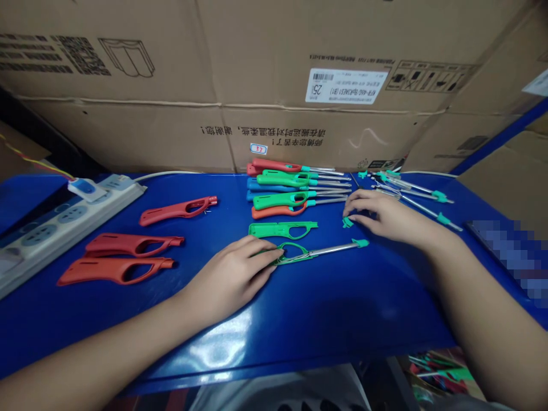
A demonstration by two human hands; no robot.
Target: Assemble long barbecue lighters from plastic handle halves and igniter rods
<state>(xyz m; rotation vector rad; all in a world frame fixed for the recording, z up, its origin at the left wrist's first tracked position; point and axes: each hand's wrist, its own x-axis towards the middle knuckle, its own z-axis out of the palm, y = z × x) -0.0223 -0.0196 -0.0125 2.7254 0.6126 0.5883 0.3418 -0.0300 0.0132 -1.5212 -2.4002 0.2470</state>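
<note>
My left hand point(242, 268) is closed over the handle end of a green lighter shell point(297, 258), pressed down on the blue table. A silver metal tube point(334, 249) with a teal tip piece point(362, 243) extends right from that shell. Just behind it lies another green shell half point(282, 229), which I am not touching. My right hand point(381, 214) has thumb and fingers closed on a small teal plastic piece point(347, 222), low over the table. Behind that hand, several loose metal tubes with teal pieces point(411, 185) lie in a scattered group.
Several long-necked lighters point(278, 180) in red, green, blue and orange are stacked at the back. Red and orange-red shells point(115, 269) lie at left, beside a white power strip point(72, 217). A cardboard wall point(171, 137) borders the blue table point(342, 319). A dark, partly pixelated object point(505, 257) sits at right.
</note>
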